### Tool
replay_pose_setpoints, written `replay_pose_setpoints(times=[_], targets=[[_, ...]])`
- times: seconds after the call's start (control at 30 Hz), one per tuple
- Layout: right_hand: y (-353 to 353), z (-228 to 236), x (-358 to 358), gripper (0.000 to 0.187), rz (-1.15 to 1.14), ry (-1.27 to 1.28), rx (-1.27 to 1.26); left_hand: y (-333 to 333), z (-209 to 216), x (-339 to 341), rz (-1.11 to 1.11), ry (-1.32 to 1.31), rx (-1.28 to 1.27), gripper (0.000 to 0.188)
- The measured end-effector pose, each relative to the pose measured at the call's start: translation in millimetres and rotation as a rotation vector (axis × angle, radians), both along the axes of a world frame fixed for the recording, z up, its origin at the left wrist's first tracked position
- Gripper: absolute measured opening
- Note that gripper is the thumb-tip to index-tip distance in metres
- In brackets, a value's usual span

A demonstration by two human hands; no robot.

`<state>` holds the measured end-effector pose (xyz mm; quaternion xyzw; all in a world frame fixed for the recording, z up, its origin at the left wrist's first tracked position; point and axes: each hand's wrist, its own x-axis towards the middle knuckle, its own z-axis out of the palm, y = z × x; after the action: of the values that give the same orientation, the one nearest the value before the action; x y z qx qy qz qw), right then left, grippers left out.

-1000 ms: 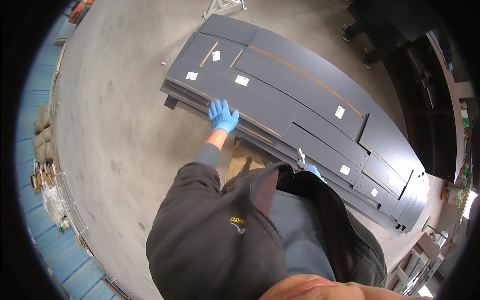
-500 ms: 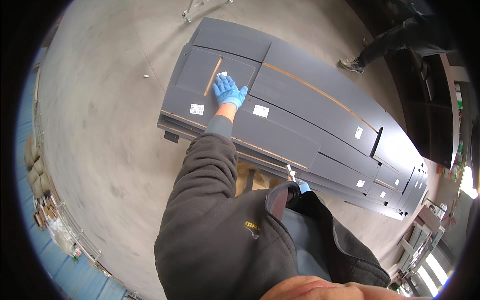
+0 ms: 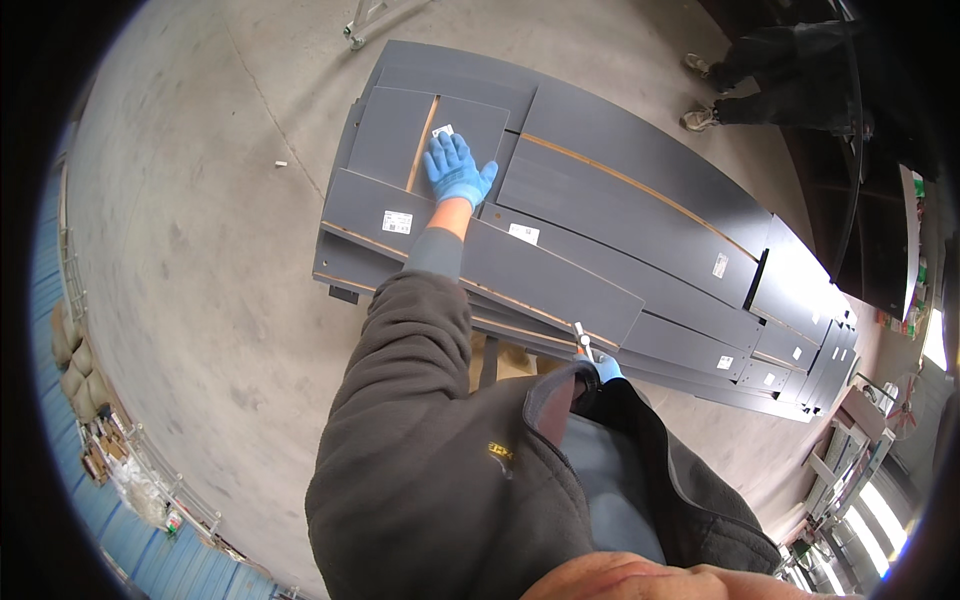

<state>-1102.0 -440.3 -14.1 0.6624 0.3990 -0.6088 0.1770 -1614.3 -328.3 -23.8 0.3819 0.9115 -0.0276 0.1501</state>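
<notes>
Grey panels (image 3: 640, 225) lie under the left hand (image 3: 459, 178), fingers (image 3: 447, 156) loosely spread; the right hand (image 3: 608, 369) holds a tool (image 3: 584, 341).

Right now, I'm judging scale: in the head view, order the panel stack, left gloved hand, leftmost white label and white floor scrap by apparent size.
Panel stack (largest)
Left gloved hand
Leftmost white label
White floor scrap (smallest)

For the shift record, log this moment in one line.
left hand: open over grey panel; right hand: holding silvery tool; other panels: stacked

Open floor (image 3: 200, 260) left, panels (image 3: 620, 220) ahead, co-worker's legs (image 3: 768, 109) beyond
</notes>
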Motion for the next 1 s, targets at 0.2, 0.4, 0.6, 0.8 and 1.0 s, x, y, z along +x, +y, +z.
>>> replay_pose_setpoints(times=[0.2,0.4,0.6,0.8,1.0], targets=[[17.5,10.4,-15.5,0.058,0.071,-0.074,-0.04,-85.5,3.6,8.9,-0.079,0.077,-0.013,0.095],[21.4,10.2,-23.8,0.059,0.148,-0.095,-0.013,-122.7,-9.9,25.3,-0.042,0.185,0.113,0.088],[18.5,22.6,-23.7,0.064,0.153,-0.063,-0.034,-139.4,-10.7,33.7,-0.061,0.217,0.143,0.083],[10.3,17.2,-15.7,0.063,0.2,-0.062,-0.01,-165.6,-7.2,39.6,-0.063,0.195,0.293,0.087],[-3.8,-20.2,-2.3,0.065,0.19,-0.048,0.026,-181.2,9.2,47.2,0.271,0.262,0.573,0.095]])
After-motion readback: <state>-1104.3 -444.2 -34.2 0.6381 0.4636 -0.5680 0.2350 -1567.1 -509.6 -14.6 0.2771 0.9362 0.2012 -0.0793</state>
